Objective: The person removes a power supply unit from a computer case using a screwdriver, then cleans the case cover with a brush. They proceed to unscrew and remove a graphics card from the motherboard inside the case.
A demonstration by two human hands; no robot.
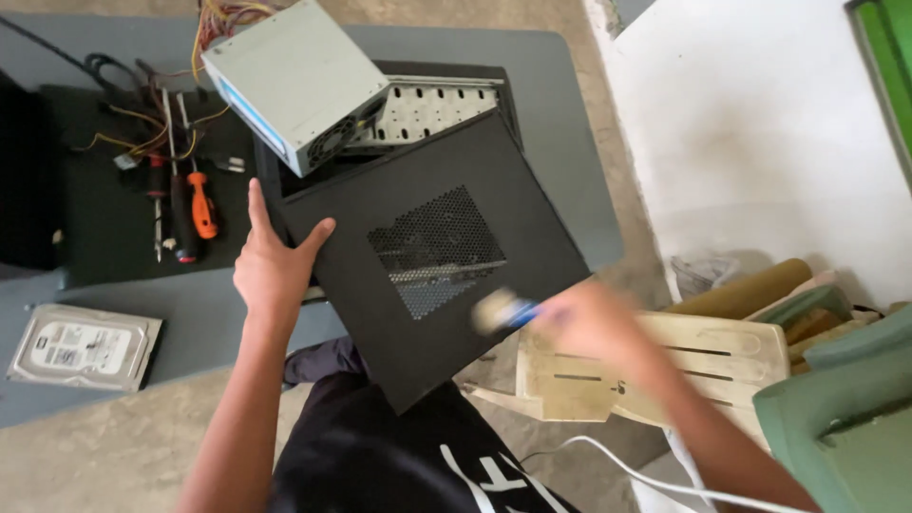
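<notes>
Gripping the upper left edge of the black side panel (427,256), the left hand (271,271) steadies it aslant over the computer case (427,109). The blurred right hand (594,323), closed around a small brush (503,312), sits at the panel's lower right edge, just beyond its mesh vent (437,249).

screwdrivers (180,204): maybe 3 | hard drive (84,348): 1 | power supply (294,81): 1
</notes>
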